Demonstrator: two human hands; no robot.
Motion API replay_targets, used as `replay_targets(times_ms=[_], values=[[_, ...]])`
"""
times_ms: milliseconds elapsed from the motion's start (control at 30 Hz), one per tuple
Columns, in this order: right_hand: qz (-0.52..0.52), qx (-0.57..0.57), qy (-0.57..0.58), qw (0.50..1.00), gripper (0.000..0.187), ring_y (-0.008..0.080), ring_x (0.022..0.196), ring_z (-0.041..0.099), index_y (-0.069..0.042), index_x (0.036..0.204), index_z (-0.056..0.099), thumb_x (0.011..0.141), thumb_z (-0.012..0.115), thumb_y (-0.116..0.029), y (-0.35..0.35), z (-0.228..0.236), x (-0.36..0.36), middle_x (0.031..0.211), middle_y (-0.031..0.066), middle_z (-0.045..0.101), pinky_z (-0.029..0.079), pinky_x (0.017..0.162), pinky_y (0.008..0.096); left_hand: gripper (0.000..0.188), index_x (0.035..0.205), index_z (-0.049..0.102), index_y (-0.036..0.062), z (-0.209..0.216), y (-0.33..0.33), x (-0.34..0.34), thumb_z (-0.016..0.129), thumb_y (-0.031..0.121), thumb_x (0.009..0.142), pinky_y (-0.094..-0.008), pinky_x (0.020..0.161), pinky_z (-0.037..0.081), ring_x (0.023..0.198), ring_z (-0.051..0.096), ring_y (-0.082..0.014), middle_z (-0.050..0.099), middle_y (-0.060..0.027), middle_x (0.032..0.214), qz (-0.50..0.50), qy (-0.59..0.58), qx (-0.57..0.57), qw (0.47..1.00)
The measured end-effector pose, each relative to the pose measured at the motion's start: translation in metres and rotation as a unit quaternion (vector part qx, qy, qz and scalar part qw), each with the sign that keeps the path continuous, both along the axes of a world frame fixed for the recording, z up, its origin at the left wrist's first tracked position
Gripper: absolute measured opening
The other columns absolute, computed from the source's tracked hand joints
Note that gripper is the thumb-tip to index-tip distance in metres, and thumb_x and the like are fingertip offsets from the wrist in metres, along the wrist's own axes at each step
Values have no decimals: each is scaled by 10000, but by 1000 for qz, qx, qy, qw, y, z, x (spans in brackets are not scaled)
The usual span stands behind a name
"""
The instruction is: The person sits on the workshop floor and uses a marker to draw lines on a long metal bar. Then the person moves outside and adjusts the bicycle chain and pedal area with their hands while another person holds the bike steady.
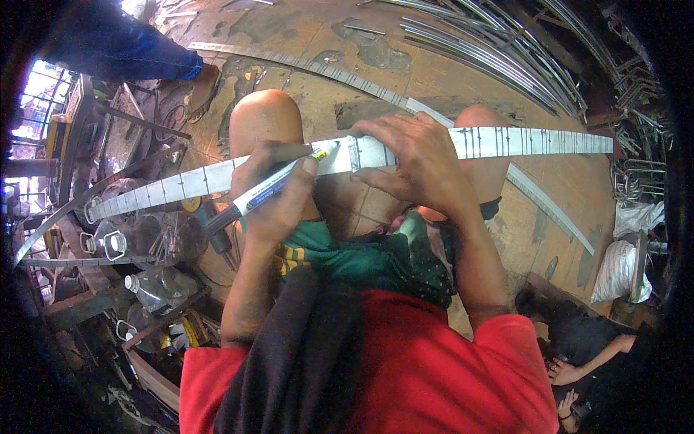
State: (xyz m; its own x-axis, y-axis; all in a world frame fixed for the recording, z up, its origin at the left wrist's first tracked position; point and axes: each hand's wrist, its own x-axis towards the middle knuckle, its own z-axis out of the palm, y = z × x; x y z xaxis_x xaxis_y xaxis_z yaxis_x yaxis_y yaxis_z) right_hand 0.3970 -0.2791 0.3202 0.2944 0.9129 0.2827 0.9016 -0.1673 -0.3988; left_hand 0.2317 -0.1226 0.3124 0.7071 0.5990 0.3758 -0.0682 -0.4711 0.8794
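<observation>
A long, flat whitish bar with dark cross lines along it lies across my bare knees. My left hand is closed around a white marker pen with a dark rear end, and its tip is close to the bar's surface left of the middle. That hand also overlaps the bar. My right hand grips the bar from above, fingers at the far edge and thumb at the near edge. Beside its fingertips, a narrow pale strip crosses the bar; whether it is a separate piece, I cannot tell.
Similar marked bars lie on the brown floor, one slanting beyond my right knee. Metal tubes are stacked at the far right. Clear plastic bottles stand at left. A person's jeans-clad leg and another person's hand show.
</observation>
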Motion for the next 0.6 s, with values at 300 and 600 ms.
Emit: replay_targets(times_ms=[300, 600], values=[[1, 3, 13, 1000, 534, 297, 990, 657, -111, 1151, 647, 680, 815, -300, 0, -1, 2, 1051, 107, 702, 484, 805, 407, 128, 905, 709, 4, 5, -3, 9, 740, 101, 827, -256, 571, 489, 616, 629, -120, 688, -89, 721, -13, 15, 29, 999], [3, 9, -18, 1000, 549, 243, 1014, 651, -151, 1223, 616, 730, 784, -324, -2, -8, 2, 1073, 56, 682, 469, 847, 402, 111, 844, 704, 26, 6, 8, 3, 739, 121, 797, -279, 570, 494, 621, 643, -135, 684, -89, 701, -119, 31, 89, 988]])
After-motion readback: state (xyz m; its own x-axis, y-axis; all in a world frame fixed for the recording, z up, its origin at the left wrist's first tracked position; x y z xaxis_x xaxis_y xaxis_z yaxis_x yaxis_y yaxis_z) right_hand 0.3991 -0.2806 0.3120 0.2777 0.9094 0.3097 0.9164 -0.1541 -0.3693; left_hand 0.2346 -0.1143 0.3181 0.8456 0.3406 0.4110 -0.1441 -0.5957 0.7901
